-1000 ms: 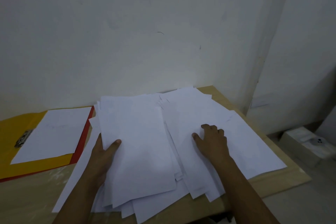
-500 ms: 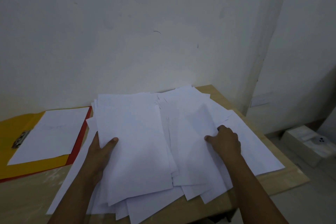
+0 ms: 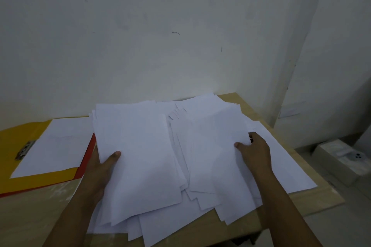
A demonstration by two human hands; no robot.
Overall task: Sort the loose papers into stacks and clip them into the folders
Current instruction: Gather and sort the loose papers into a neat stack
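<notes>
Wood makes up the desk (image 3: 46,212), pale and smooth, with a few white smears near its front edge. Two bare arms reach in from the bottom, one on each side of a big messy heap of loose papers (image 3: 170,202). These are thin, flat, white sheets that fan out and poke over each other at the front. The left hand (image 3: 100,170) holds the left edge of a bundle of sheets (image 3: 138,156) lying on top of the heap. Its thumb lies on top of the paper and its fingers are tucked under, so its grip is closed on the bundle. The right hand (image 3: 255,152) sits a bit farther back, at the right edge of another bunch of sheets (image 3: 210,146). Its thumb presses on top and its fingers curl at the paper's edge, so its grip is closed on that bunch too. Both wrists are straight and the arms angle in toward the heap. To the left lies an open yellow folder (image 3: 12,142) with a red folder (image 3: 88,156) showing under its right edge. A single white sheet (image 3: 56,146) lies flat on the yellow one, next to a small shiny metal clip (image 3: 25,149). Off to the right, down on the floor, sits a pale box (image 3: 339,158). Behind it all stands a plain white wall (image 3: 160,36) with a few small dark marks.
</notes>
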